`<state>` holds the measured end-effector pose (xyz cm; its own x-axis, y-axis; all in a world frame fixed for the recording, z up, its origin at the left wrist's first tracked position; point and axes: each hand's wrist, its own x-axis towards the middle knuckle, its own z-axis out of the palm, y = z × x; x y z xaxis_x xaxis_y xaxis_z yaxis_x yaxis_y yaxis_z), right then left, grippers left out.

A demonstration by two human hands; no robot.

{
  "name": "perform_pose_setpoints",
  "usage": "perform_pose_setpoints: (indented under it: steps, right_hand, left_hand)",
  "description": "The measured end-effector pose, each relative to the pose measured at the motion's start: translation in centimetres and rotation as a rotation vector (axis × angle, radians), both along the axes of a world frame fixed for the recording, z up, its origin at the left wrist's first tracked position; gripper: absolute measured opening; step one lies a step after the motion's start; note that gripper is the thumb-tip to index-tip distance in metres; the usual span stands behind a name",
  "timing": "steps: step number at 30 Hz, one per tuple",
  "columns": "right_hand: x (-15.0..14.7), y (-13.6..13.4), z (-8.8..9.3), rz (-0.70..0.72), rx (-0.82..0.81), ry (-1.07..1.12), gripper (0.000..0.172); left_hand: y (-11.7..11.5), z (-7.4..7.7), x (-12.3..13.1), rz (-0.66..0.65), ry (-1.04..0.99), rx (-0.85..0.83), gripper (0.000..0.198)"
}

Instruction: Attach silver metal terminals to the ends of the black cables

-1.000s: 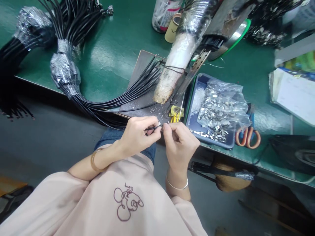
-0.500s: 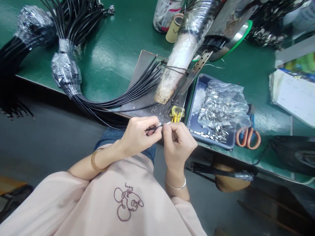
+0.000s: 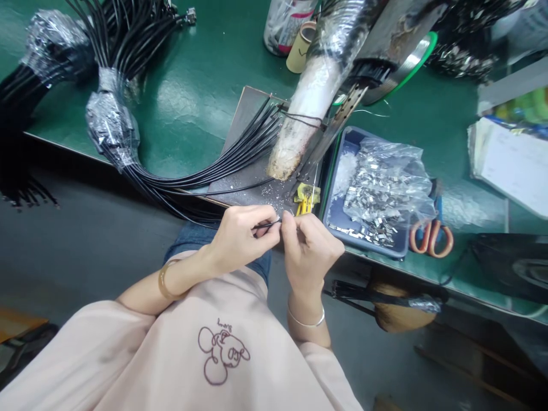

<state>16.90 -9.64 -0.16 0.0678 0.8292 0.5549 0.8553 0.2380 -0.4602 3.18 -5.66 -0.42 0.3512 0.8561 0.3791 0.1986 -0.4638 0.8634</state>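
My left hand [image 3: 248, 234] is closed in a pinch on a thin black cable [image 3: 266, 225] close to its end. Facing it, my right hand [image 3: 311, 246] pinches thumb against forefinger at the cable's tip. The small silver metal piece at those fingertips is mostly covered by the thumb now. Both hands are close together in front of the table edge. From the left, a bundle of black cables [image 3: 188, 181], wrapped in clear plastic film [image 3: 112, 123], curves onto a grey board [image 3: 235, 137] just beyond my hands.
A blue tray [image 3: 331, 220] right of my hands holds a plastic bag [image 3: 387, 177] of small metal pieces. Orange-handled scissors [image 3: 431, 237] lie beside it. A yellow tool [image 3: 306, 197] rests by my right fingertips. A film-wrapped post [image 3: 306, 97] slants over the board.
The right thumb has shifted slightly left over the cable tip, covering the silver piece that showed before. Both hands otherwise keep their place.
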Motion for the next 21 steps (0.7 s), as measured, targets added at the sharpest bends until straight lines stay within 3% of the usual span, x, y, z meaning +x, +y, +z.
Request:
perform_pose_setpoints:
  steps: [7,11,21]
  right_hand:
    - [0.45,-0.53,0.35,0.0,-0.085,0.239,0.023]
    - [0.19,-0.71,0.6,-0.041,-0.096,0.163,0.013]
    - [0.31,-0.53,0.68,-0.008,-0.12,0.15,0.025]
  left_hand:
    - [0.12,0.15,-0.03,0.022,-0.014,-0.008,0.019]
    - [0.11,0.14,0.02,0.035,0.012,0.014,0.022]
    - [0.1,0.15,0.02,0.0,-0.007,-0.024,0.022]
